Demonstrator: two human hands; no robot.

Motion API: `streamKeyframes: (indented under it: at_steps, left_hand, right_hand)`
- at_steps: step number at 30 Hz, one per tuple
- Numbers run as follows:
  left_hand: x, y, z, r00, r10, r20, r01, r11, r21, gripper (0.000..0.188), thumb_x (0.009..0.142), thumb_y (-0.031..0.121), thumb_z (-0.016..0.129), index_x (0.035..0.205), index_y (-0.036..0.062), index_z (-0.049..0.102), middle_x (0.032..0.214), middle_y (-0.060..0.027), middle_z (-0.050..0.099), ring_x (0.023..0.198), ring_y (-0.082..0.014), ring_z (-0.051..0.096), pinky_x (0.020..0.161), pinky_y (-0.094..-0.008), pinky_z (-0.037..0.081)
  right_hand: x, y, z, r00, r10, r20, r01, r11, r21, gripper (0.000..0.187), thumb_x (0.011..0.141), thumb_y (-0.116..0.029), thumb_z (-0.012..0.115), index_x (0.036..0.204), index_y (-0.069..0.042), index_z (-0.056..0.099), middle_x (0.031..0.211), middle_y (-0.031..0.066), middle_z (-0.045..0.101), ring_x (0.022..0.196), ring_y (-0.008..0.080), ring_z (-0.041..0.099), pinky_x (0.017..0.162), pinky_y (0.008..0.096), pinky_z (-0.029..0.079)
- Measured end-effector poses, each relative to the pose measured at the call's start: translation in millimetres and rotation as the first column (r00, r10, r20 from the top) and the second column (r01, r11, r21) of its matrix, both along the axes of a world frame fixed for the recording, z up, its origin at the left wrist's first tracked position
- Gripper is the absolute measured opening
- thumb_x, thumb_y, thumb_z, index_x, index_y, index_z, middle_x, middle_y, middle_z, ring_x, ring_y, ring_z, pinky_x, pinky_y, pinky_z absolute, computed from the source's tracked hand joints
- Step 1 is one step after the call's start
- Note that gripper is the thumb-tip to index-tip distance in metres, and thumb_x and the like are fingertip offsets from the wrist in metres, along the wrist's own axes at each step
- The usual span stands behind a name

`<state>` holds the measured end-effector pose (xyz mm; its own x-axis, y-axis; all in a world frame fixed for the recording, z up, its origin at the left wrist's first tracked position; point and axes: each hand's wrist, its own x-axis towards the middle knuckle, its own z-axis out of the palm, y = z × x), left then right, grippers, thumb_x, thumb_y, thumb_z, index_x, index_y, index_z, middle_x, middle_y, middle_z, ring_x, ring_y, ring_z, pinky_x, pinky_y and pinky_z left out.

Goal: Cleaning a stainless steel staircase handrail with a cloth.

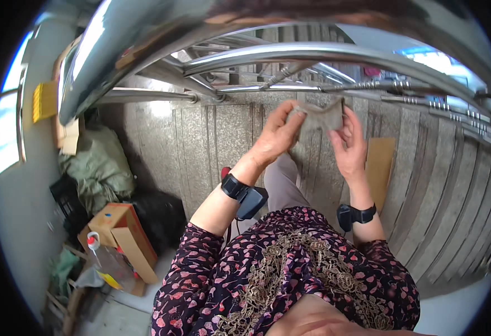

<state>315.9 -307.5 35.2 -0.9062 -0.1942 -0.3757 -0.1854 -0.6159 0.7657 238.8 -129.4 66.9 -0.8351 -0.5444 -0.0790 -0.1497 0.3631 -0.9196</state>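
Observation:
A thin grey-beige cloth is stretched between my two hands in front of the metal railing. My left hand is closed on its left edge, thumb and fingers pinching it. At the other end, my right hand grips the cloth's raised right edge, thumb on the near side and fingers partly behind. Just beyond the cloth runs a shiny metal rail, with thinner bars under it. A thicker polished handrail curves across the top of the view, close to me.
Ribbed steps lie to the right, with a flat brown board on them. On the left are a pale green sack, a black bag, an open cardboard box and a clear plastic bottle with a red cap.

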Motion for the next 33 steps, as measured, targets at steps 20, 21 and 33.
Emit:
streamKeyframes:
  at_steps: [20, 21, 33]
  left_hand:
    - [-14.3, 43.3, 14.5, 0.895, 0.051, -0.443, -0.290, 0.822, -0.491, 0.026, 0.098, 0.010, 0.051, 0.124, 0.0040, 0.053, 0.128, -0.0123, 0.056, 0.114, -0.0191, 0.055, 0.100, -0.0328, 0.043]
    - [-15.6, 60.3, 6.6, 0.929, 0.100, -0.356, -0.207, 0.937, -0.279, 0.025, 0.098, 0.009, 0.051, 0.123, 0.0043, 0.054, 0.125, -0.0101, 0.058, 0.112, -0.0165, 0.056, 0.099, -0.0312, 0.042]
    - [-20.6, 106.6, -81.5, 0.992, -0.123, 0.017, 0.118, 0.976, 0.183, 0.026, 0.097, 0.004, 0.050, 0.122, 0.0066, 0.056, 0.116, -0.0053, 0.063, 0.105, -0.0131, 0.058, 0.094, -0.0301, 0.046]
  right_hand:
    - [41.6, -4.7, -47.3, 0.873, -0.134, -0.468, 0.053, 0.982, -0.182, 0.062, 0.075, 0.003, 0.070, 0.132, -0.009, 0.050, 0.135, 0.0144, 0.049, 0.120, 0.0317, 0.055, 0.090, 0.0341, 0.057]
    - [41.7, 27.9, -68.5, 0.871, -0.090, -0.483, 0.110, 0.994, 0.013, 0.066, 0.076, 0.000, 0.071, 0.136, -0.008, 0.046, 0.137, 0.0147, 0.048, 0.122, 0.0315, 0.053, 0.093, 0.0355, 0.055]
    - [-6.0, 372.2, -296.3, 0.839, -0.300, -0.454, 0.463, -0.045, 0.885, 0.098, 0.076, -0.055, 0.070, 0.144, 0.001, 0.029, 0.146, 0.0270, 0.033, 0.131, 0.0428, 0.037, 0.108, 0.0483, 0.033]
